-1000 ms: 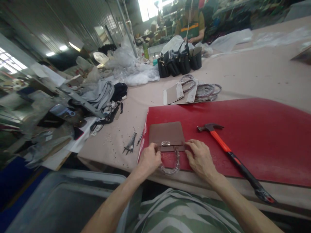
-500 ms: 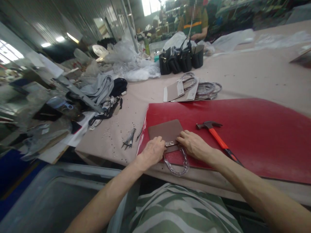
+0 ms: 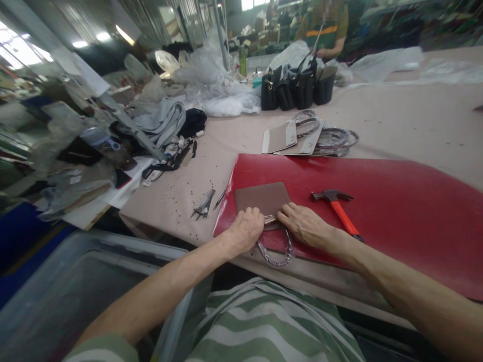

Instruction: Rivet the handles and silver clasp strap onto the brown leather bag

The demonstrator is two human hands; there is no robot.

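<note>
A brown leather bag panel (image 3: 261, 196) lies on a red sheet (image 3: 400, 211) at the table's front edge. A shiny metal clasp (image 3: 270, 219) sits near its front edge, and a plastic-wrapped handle (image 3: 278, 262) loops from there toward my body. To the left of the clasp my left hand (image 3: 247, 229) is closed on the panel's edge, fingertips curled and partly hidden. My right hand (image 3: 302, 221) pinches the panel just right of the clasp. Beyond the right hand, a claw hammer (image 3: 340, 213) with an orange-red handle rests on the sheet.
Calipers (image 3: 204, 205) and a thin pen-like tool (image 3: 219, 199) lie left of the sheet, among tiny scattered bits. Behind are panels with wrapped handles (image 3: 281, 139) and several black bags (image 3: 306, 89). A grey bin (image 3: 124, 245) stands at lower left. A person (image 3: 332, 37) is across the table.
The view has shifted slightly, so the table things appear a little to the right. My left hand has tilted over the panel's edge, covering more beside the clasp; the clasp looks tipped.
</note>
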